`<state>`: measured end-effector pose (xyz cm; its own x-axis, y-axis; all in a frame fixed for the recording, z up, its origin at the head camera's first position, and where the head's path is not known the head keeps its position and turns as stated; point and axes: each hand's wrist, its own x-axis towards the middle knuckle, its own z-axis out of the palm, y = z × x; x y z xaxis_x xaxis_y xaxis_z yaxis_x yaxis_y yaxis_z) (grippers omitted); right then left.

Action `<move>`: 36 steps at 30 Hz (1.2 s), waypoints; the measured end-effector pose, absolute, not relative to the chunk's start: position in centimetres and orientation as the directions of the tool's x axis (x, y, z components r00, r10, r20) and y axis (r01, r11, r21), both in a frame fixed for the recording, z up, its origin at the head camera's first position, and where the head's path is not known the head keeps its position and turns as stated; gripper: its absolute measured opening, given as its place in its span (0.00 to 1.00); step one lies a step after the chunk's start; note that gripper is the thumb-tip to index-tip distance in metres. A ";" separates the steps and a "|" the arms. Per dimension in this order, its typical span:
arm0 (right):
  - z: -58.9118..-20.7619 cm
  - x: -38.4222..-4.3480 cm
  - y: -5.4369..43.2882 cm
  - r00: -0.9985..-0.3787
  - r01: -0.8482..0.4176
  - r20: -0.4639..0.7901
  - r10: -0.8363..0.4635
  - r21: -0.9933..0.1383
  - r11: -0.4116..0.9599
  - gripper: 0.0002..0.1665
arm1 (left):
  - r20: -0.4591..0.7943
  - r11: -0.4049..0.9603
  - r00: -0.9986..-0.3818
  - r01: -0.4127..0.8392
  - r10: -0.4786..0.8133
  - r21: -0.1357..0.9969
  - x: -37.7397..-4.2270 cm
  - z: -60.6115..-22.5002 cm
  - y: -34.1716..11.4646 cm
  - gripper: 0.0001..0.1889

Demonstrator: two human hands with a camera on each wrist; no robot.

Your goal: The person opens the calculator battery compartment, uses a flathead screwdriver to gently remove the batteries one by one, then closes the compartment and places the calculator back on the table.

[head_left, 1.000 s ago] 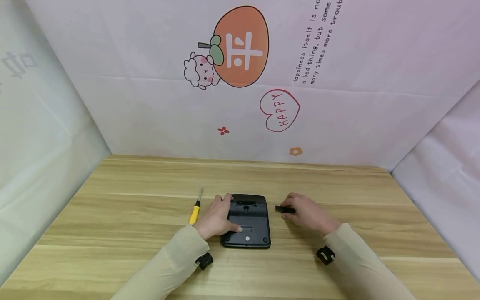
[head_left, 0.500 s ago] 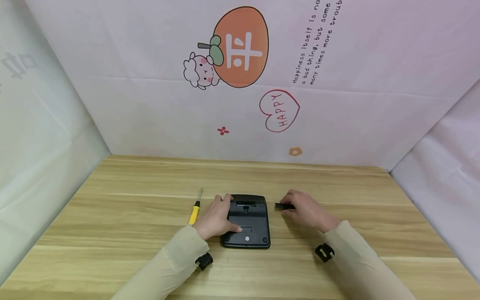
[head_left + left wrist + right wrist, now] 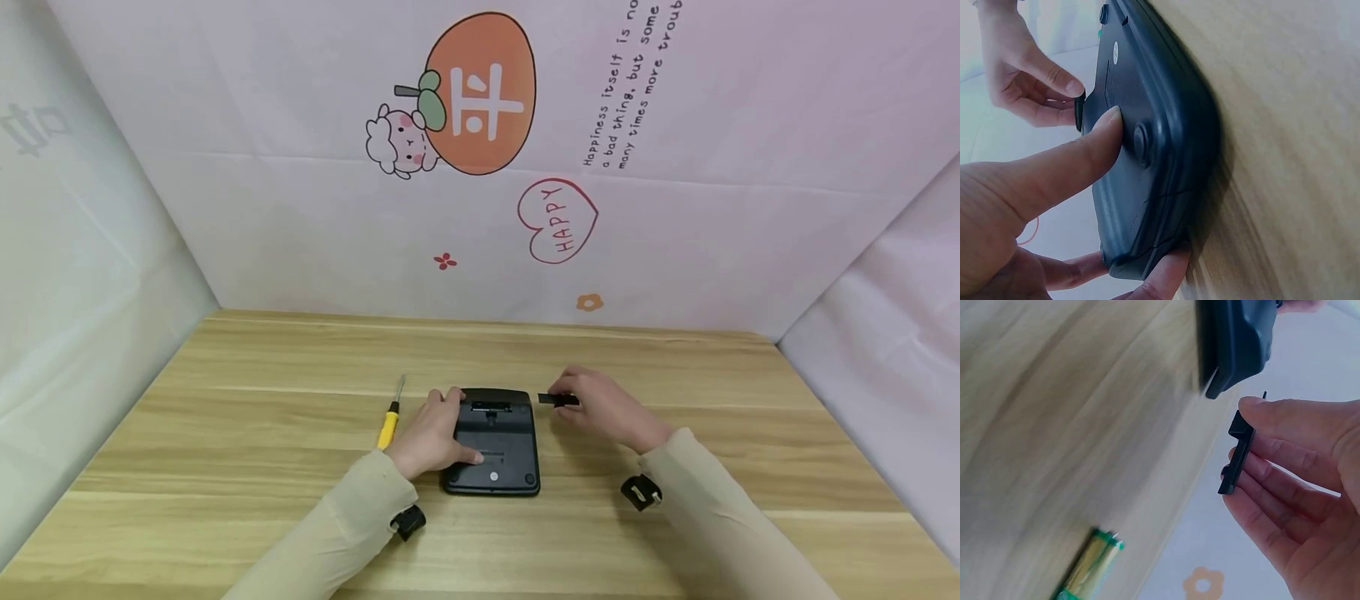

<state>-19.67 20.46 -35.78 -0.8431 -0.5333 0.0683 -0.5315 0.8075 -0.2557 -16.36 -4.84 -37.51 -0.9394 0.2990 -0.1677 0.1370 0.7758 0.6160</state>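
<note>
A black calculator (image 3: pixel 498 442) lies face down on the table, its battery slot (image 3: pixel 491 407) uncovered near the far end. My left hand (image 3: pixel 431 433) grips its left side; in the left wrist view the thumb (image 3: pixel 1107 122) presses the back and fingers wrap the edge. Just off the far right corner, my right hand (image 3: pixel 603 407) pinches a small black battery cover (image 3: pixel 555 399) between thumb and fingers. The right wrist view shows this cover (image 3: pixel 1240 450) edge-on with its clips, apart from the calculator (image 3: pixel 1241 344).
A yellow-handled screwdriver (image 3: pixel 390 421) lies left of the left hand, tip pointing away. A green and gold battery (image 3: pixel 1091 565) rests on the table in the right wrist view. Behind the wooden table (image 3: pixel 300 358) rises a printed white backdrop (image 3: pixel 300 233).
My right hand has moved away from me and slightly left with the battery cover, closer to the calculator's far end. The left hand and calculator have stayed put.
</note>
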 end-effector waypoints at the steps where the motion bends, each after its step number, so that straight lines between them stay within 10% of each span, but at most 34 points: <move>1: -35.7 -19.7 20.2 -0.838 -0.539 0.067 -0.541 -0.252 0.804 0.12 | -0.167 0.776 -0.940 0.137 0.298 0.616 -16.4 -37.5 -4.9 0.43; 36: -35.8 -20.0 13.4 -0.795 -0.582 0.039 -0.605 -0.329 0.744 0.14 | -0.193 0.794 -0.935 0.129 0.296 0.594 -16.7 -37.5 -5.0 0.45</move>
